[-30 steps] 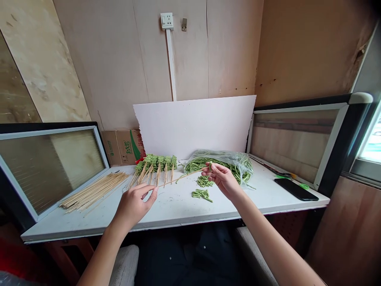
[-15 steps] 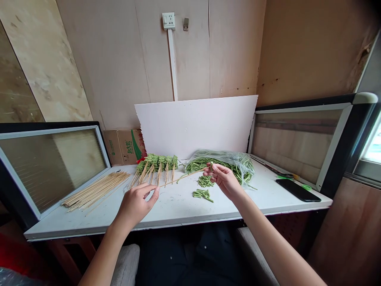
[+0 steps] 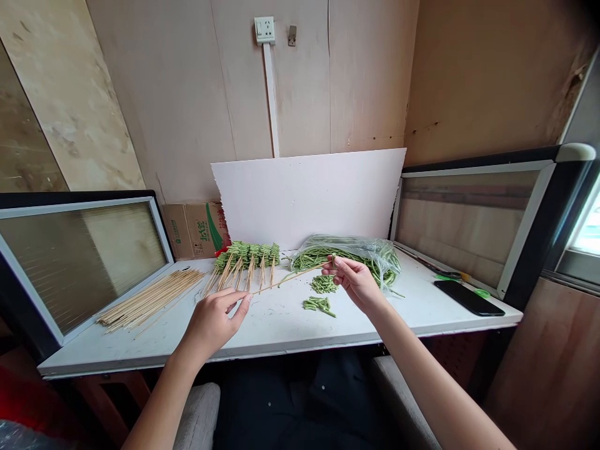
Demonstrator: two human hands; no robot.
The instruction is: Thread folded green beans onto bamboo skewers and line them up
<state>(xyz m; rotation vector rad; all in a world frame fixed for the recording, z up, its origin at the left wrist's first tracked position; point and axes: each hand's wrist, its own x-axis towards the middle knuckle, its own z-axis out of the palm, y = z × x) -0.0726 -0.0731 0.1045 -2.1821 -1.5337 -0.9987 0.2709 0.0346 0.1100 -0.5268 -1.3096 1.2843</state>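
Note:
My left hand (image 3: 220, 319) pinches the near end of a thin bamboo skewer (image 3: 285, 280), which slants up to the right above the table. At its far end, my right hand (image 3: 354, 281) is closed on a short piece of green bean (image 3: 334, 260), mostly covered by the fingers. Under the right hand lie a small heap of cut bean pieces (image 3: 323, 284) and a smaller group of pieces (image 3: 319, 305). Left of these, several finished bean skewers (image 3: 253, 253) lie in a row, their bare sticks toward me.
Loose bamboo skewers (image 3: 150, 300) are spread at the left of the white table (image 3: 281, 337). A clear plastic bag of long green beans (image 3: 347, 250) lies at the back. A black phone (image 3: 469, 298) is at the right. A white board (image 3: 309, 200) and a cardboard box (image 3: 194, 231) stand behind.
Hardly anything differs. Both hands keep their pinch on the skewer and bean piece, and the view has shifted very slightly.

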